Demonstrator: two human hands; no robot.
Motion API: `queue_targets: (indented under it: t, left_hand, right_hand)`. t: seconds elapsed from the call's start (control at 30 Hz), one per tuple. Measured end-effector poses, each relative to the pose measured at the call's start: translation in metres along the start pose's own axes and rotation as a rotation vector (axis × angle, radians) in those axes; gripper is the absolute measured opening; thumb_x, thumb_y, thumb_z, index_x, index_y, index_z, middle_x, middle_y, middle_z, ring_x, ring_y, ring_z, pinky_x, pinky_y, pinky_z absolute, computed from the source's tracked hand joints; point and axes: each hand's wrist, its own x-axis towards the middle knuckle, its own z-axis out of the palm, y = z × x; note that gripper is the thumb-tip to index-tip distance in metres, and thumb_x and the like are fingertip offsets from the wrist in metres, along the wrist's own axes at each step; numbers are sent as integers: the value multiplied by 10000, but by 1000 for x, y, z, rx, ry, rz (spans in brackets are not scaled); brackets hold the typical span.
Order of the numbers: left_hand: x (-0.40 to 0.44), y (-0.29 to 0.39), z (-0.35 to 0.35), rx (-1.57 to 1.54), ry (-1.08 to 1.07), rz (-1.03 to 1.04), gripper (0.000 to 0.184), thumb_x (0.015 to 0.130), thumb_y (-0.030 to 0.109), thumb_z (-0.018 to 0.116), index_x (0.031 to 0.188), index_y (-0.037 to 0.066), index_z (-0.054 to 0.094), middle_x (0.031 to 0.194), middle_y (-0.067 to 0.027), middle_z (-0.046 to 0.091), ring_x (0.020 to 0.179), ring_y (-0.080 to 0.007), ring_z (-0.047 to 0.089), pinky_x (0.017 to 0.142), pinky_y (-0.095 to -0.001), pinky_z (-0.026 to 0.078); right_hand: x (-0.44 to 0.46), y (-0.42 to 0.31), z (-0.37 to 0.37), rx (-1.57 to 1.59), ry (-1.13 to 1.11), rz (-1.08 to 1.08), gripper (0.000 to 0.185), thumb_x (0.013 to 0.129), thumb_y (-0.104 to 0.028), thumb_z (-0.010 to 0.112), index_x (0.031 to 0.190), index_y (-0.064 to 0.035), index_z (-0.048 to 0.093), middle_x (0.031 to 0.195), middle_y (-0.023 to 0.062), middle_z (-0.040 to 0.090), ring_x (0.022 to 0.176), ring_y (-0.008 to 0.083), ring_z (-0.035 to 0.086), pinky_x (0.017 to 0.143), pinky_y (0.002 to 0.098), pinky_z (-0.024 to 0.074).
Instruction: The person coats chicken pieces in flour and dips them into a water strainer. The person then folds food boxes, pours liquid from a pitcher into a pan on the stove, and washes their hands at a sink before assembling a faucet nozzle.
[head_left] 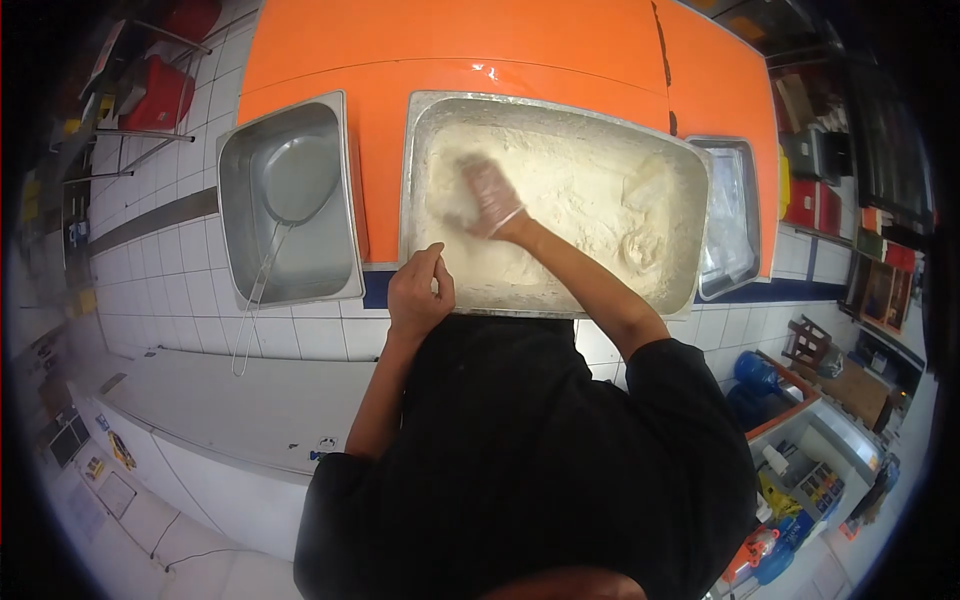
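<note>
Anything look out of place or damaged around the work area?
Yes: the metal pan holding the strainer seems to overhang the near edge of the orange table, and a ragged dark line marks its top, perhaps a crack or seam.

Looks like a working food-prep kitchen to me, though I can't tell if it's a bakery, an eatery or what. The giveaway is the big metal tub (pixel 560 112) loaded with pale, flour-like powder (pixel 570 180), way more than a home batch. Left of the tub there's a deep metal pan (pixel 335 270) with a long-handled sieve (pixel 300 180) in it, and under the tub a bright orange tabletop (pixel 450 35). White floor tiles (pixel 205 255) show left of the tub too, plus a red seat (pixel 158 95) on metal legs farther out that way.
</note>
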Motion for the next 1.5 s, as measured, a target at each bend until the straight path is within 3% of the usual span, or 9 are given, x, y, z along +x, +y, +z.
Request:
queue_targets:
  t: [0.2, 0.4, 0.7, 0.8, 0.87, 1.03, 1.2, 1.33, 1.5]
  left_hand:
    - [1, -2, 1, 0, 1, 5, 250, 844, -25, 614, 1092, -29, 646, 816, -137, 653, 688, -290, 663, 616, -364, 536]
    - [0, 0, -1, 0, 1, -20, 253, 844, -19, 614, 1095, -26, 646, 819, -136, 654, 698, -291, 666, 620, -363, 539]
    - [3, 4, -2, 25, -26, -18, 243, 848, -17, 604, 1087, -30, 649, 818, -147, 649, 695, -300, 657, 615, -375, 529]
    - [1, 1, 1, -11, -4, -26, 238, 848, -26, 604, 1082, -32, 648, 813, -147, 648, 684, -296, 655, 606, -366, 526]
    - [1, 2, 1, -5, 5, -7, 237, 847, -34, 604, 1079, -32, 647, 811, -144, 648, 678, -292, 654, 601, -362, 525]
    - [1, 0, -1, 3, -19, -6, 237, 845, -36, 607, 1079, -30, 644, 817, -140, 653, 678, -291, 656, 601, -361, 527]
    - [2, 0, -1, 10, -11, 8, 233, 857, -36, 604, 1086, -34, 648, 824, -146, 656, 660, -273, 663, 602, -349, 537]
    - [3, -2, 0, 22, -5, 24, 233, 858, -34, 603, 1086, -35, 648, 820, -145, 655, 664, -271, 666, 600, -346, 540]
    - [1, -2, 0, 1, -25, 1, 235, 855, -39, 600, 1085, -37, 647, 825, -146, 654, 657, -254, 663, 600, -339, 540]
  right_hand:
    - [2, 3, -4, 34, -451, 67, 627, 796, -295, 752, 1340, -48, 562, 1253, 229, 592, 1185, 402, 543, 1065, 508, 410]
    - [15, 17, -29, -280, 145, 110, 595, 803, -162, 686, 1350, -4, 512, 1242, 245, 558, 1179, 432, 515, 1056, 512, 407]
    - [15, -20, -15, -61, -361, 92, 665, 911, -264, 600, 1480, 24, 409, 1483, 291, 406, 1372, 460, 387, 1172, 513, 293]
    - [-48, 43, -20, -340, 141, 278, 652, 942, -315, 588, 1444, 57, 401, 1459, 295, 415, 1366, 447, 377, 1199, 533, 226]
    - [-53, 48, -67, -344, 226, 510, 746, 949, -353, 585, 1526, 32, 309, 1566, 289, 306, 1476, 447, 250, 1230, 545, 143]
    - [-48, 30, -36, -404, 145, 313, 854, 939, -430, 589, 1574, 9, 223, 1603, 293, 222, 1515, 417, 176, 1245, 499, 131]
    - [4, -32, -11, 81, -202, 103, 868, 884, -455, 671, 1532, 1, 316, 1506, 305, 363, 1414, 451, 346, 1207, 514, 250]
    - [3, -7, 11, -60, -355, 25, 753, 815, -383, 754, 1458, -111, 471, 1397, 216, 502, 1249, 428, 485, 1103, 523, 391]
    - [21, 9, -4, -41, -104, 336, 532, 866, -387, 705, 1282, -72, 594, 1178, 152, 659, 1096, 351, 591, 920, 457, 484]
